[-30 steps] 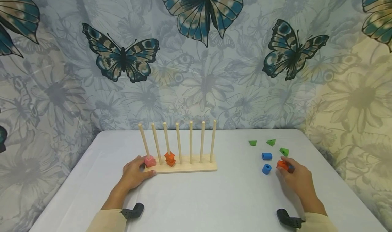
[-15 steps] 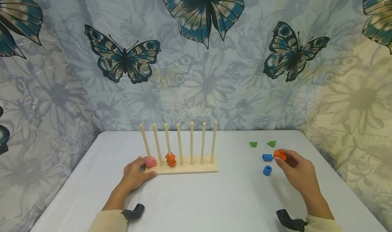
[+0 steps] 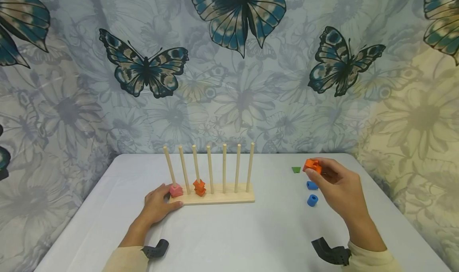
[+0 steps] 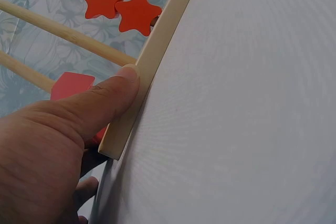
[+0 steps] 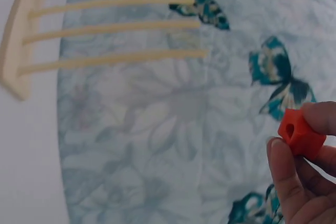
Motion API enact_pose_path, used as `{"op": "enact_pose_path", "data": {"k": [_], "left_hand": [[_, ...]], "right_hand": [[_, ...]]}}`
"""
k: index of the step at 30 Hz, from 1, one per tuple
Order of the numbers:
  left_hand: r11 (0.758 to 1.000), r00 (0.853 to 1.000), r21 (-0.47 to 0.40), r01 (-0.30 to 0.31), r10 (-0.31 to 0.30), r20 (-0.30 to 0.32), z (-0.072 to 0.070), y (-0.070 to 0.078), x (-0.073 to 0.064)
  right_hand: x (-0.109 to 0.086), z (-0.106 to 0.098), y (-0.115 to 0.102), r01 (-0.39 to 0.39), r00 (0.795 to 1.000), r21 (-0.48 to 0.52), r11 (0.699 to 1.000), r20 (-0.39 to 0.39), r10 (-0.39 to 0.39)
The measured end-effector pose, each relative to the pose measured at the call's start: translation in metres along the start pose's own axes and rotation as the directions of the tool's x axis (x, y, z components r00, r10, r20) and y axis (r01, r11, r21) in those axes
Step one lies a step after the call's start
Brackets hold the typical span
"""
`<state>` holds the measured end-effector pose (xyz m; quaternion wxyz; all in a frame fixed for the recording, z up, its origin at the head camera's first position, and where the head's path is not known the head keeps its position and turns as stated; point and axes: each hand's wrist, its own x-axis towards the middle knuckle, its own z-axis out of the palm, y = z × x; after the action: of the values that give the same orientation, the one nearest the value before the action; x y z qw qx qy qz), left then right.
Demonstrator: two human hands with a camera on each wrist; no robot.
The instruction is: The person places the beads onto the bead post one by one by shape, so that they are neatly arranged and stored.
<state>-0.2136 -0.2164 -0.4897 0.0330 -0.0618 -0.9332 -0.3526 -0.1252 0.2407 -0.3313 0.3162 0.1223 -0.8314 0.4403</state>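
Apart, right hand (image 3: 338,186) pinching orange block (image 3: 312,165), left hand (image 3: 157,202) gripping base edge (image 3: 216,203)

Orange holed bead (image 3: 311,165) in right hand (image 3: 337,188), seven-peg wooden rack (image 3: 218,198) upright at left hand (image 3: 157,202)

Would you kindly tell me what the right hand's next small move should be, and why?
I would probably carry the orange piece in the right hand toward the third peg from the left: two orange stars sit there, the peg's upper part is bare, and the left hand holds the base.
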Motion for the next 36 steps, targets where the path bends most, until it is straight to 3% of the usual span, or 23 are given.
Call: {"op": "enact_pose_path", "data": {"k": [7, 15, 19, 26, 36], "left_hand": [[1.000, 1.000, 0.002, -0.004, 0.004, 0.004, -0.001, 0.003, -0.002], [1.000, 1.000, 0.008, 0.005, -0.005, 0.005, -0.001, 0.003, -0.002], [1.000, 1.000, 0.005, 0.001, -0.001, 0.001, 0.000, 0.002, -0.001], [1.000, 1.000, 0.002, -0.015, 0.015, -0.017, 0.001, -0.001, 0.000], [0.999, 0.999, 0.014, -0.029, 0.030, -0.014, 0.001, -0.002, 0.001]], "right_hand": [[0.019, 0.018, -0.032, 0.116, 0.993, 0.147, 0.982, 0.017, -0.120], [0.040, 0.047, -0.057, 0.239, 0.962, 0.285, 0.928, 0.058, -0.265], [0.048, 0.062, -0.068, 0.243, 0.957, 0.317, 0.917, 0.074, -0.280], [0.061, 0.091, -0.079, 0.180, 0.962, 0.423, 0.888, 0.115, -0.249], [0.073, 0.131, -0.094, 0.137, 0.957, 0.487, 0.862, 0.160, -0.242]]}}
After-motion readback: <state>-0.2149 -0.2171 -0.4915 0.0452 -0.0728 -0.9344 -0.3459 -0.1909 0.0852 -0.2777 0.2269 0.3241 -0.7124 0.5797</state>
